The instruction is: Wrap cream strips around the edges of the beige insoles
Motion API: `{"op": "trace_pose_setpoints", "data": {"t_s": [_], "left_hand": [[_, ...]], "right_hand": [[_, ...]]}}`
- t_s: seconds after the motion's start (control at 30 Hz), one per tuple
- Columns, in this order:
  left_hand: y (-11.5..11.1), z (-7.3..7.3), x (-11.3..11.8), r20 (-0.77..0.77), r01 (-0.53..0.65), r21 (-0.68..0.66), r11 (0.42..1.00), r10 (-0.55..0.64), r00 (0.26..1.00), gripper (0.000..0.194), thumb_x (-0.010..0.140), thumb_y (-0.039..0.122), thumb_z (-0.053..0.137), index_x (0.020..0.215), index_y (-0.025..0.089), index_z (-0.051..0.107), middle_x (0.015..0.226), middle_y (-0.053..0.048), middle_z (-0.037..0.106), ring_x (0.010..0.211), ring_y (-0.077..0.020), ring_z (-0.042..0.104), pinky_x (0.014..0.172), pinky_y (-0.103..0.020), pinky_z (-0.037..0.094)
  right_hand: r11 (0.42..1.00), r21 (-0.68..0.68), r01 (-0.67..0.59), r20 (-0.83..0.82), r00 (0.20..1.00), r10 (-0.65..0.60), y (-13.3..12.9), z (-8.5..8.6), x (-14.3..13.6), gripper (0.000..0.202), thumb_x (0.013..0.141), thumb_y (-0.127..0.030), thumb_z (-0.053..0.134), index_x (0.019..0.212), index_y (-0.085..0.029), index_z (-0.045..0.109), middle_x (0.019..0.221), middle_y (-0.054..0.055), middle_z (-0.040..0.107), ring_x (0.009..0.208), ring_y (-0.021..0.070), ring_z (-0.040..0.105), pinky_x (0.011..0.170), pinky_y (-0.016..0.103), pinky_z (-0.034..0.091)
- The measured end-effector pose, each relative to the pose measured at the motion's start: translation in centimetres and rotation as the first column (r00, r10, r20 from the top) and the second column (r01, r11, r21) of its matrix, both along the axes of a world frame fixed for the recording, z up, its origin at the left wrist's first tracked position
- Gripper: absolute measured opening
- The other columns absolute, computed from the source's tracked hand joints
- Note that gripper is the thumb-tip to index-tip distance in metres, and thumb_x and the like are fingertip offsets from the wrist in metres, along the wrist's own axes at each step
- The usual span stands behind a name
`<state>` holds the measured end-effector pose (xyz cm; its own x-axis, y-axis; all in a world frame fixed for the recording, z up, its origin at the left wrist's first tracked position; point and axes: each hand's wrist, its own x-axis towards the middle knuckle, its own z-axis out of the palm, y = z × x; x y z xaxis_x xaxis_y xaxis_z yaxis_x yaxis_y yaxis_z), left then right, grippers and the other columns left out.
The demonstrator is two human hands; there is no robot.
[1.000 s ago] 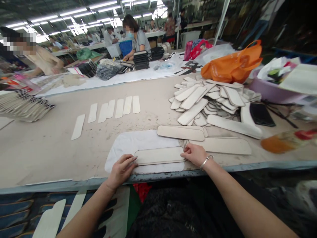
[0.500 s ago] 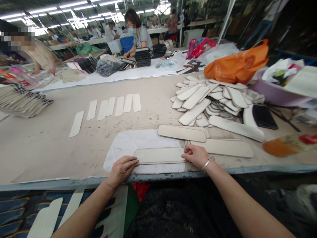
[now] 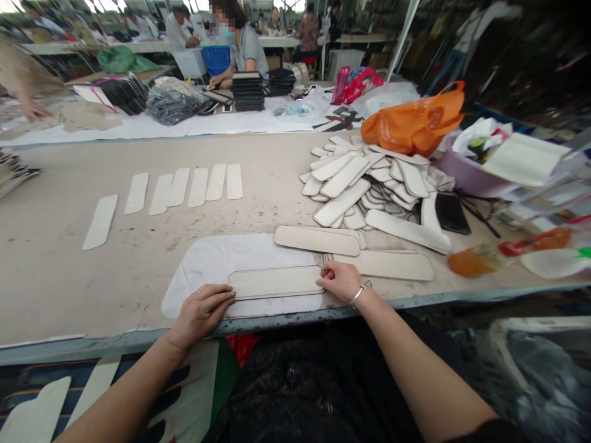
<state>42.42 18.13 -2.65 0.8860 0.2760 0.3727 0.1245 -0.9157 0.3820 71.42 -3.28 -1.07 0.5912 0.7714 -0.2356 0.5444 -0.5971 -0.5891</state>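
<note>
A long pale strip [image 3: 277, 282] with rounded corners lies on a white cloth [image 3: 203, 261] near the table's front edge. At its left end, my left hand [image 3: 203, 311] has its fingers pressed together on the strip. My right hand [image 3: 339, 281], with a bracelet on the wrist, pinches the strip's right end. Behind it lies a beige strip [image 3: 316, 240] over the cloth's edge, and more pale strips [image 3: 392, 264] are stacked to the right of my right hand.
A heap of pale strips [image 3: 344, 178] lies behind, beside an orange bag [image 3: 401, 126] and a purple basin [image 3: 466, 169]. Several short pieces [image 3: 198, 186] form a row at left. An orange-filled bottle [image 3: 475, 259] lies at right. A masked person [image 3: 247, 52] works across the table.
The view has turned to the right, so the table and things on it appear farther left. Both hands remain at the strip's ends.
</note>
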Motion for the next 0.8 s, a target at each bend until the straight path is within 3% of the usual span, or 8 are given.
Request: {"op": "trace_pose_setpoints", "data": {"t_s": [0.17, 0.33, 0.43, 0.53, 0.6, 0.67, 0.73, 0.8], "left_hand": [[0.0, -0.2, -0.2, -0.003, -0.015, -0.029, 0.999, 0.015, 1.0, 0.019, 0.078, 0.021, 0.058, 0.095, 0.021, 0.067, 0.099, -0.006, 0.065, 0.091, -0.0174, 0.06, 0.083, -0.032, 0.05], [0.2, -0.6, -0.2, -0.009, -0.045, -0.025, 0.999, 0.044, 0.999, 0.019, 0.077, 0.022, 0.057, 0.093, 0.021, 0.067, 0.099, -0.007, 0.064, 0.09, -0.0173, 0.06, 0.082, -0.031, 0.05], [0.2, -0.6, -0.1, -0.015, -0.053, -0.01, 0.999, 0.053, 0.998, 0.018, 0.078, 0.023, 0.056, 0.092, 0.022, 0.067, 0.097, -0.006, 0.065, 0.09, -0.0173, 0.061, 0.081, -0.03, 0.051], [0.3, -0.4, -0.1, -0.012, -0.061, 0.012, 0.998, 0.061, 0.998, 0.018, 0.078, 0.026, 0.055, 0.091, 0.023, 0.067, 0.097, -0.006, 0.066, 0.09, -0.0177, 0.062, 0.081, -0.03, 0.052], [0.4, -0.2, -0.2, 0.002, -0.071, 0.041, 0.997, 0.071, 0.998, 0.018, 0.077, 0.027, 0.055, 0.091, 0.026, 0.068, 0.096, -0.005, 0.067, 0.089, -0.0178, 0.063, 0.08, -0.029, 0.053], [0.5, -0.4, -0.3, 0.024, -0.074, 0.086, 0.994, 0.072, 0.997, 0.021, 0.075, 0.029, 0.056, 0.091, 0.032, 0.068, 0.095, -0.002, 0.069, 0.087, -0.0174, 0.065, 0.076, -0.026, 0.055], [0.9, -1.0, -0.2, 0.052, -0.051, 0.145, 0.988, 0.043, 0.998, 0.03, 0.07, 0.027, 0.058, 0.095, 0.043, 0.066, 0.094, 0.004, 0.07, 0.081, -0.0157, 0.066, 0.072, -0.021, 0.056], [1.4, -1.7, 0.2, 0.1, -0.063, 0.245, 0.968, 0.039, 0.994, 0.042, 0.062, 0.025, 0.062, 0.092, 0.054, 0.063, 0.081, 0.008, 0.071, 0.071, -0.0152, 0.067, 0.063, -0.019, 0.056]], "right_hand": [[0.999, -0.027, -0.028, 0.025, 0.999, 0.029, 0.2, 0.1, -0.1, 0.007, 0.067, -0.026, 0.065, 0.069, -0.021, 0.061, 0.061, -0.005, 0.063, 0.061, 0.0114, 0.058, 0.06, 0.022, 0.039], [0.99, -0.098, -0.098, 0.158, 0.981, 0.113, -0.1, 0.5, -0.2, 0.009, 0.072, -0.032, 0.062, 0.073, -0.023, 0.061, 0.063, -0.004, 0.063, 0.063, 0.0133, 0.057, 0.059, 0.024, 0.037], [0.985, -0.156, -0.077, 0.246, 0.963, 0.115, -0.3, 1.5, -0.8, 0.015, 0.076, -0.038, 0.058, 0.075, -0.024, 0.063, 0.069, -0.001, 0.065, 0.069, 0.0162, 0.058, 0.061, 0.026, 0.039], [0.996, -0.013, -0.085, 0.316, 0.945, 0.085, 0.1, 2.5, -2.7, 0.024, 0.085, -0.038, 0.048, 0.095, -0.022, 0.063, 0.087, 0.005, 0.066, 0.083, 0.0189, 0.059, 0.073, 0.028, 0.042], [0.971, 0.151, -0.184, 0.329, 0.936, 0.127, 0.7, 2.3, -5.1, 0.039, 0.087, -0.039, 0.045, 0.119, -0.018, 0.053, 0.106, 0.009, 0.063, 0.099, 0.0204, 0.056, 0.086, 0.03, 0.041], [0.903, 0.256, -0.345, 0.36, 0.901, 0.242, 1.9, 0.4, -7.9, 0.058, 0.084, -0.044, 0.049, 0.133, -0.014, 0.039, 0.128, 0.011, 0.05, 0.118, 0.0231, 0.044, 0.098, 0.033, 0.036], [0.837, 0.266, -0.479, 0.457, 0.827, 0.328, 4.0, -3.2, -9.9, 0.069, 0.082, -0.045, 0.051, 0.139, -0.014, 0.028, 0.138, 0.011, 0.038, 0.126, 0.0259, 0.036, 0.099, 0.036, 0.037], [0.793, 0.232, -0.564, 0.607, 0.72, 0.335, 6.5, -7.3, -10.4, 0.048, 0.088, -0.035, 0.043, 0.135, -0.026, 0.036, 0.128, 0.005, 0.051, 0.116, 0.0237, 0.049, 0.09, 0.038, 0.045]]}}
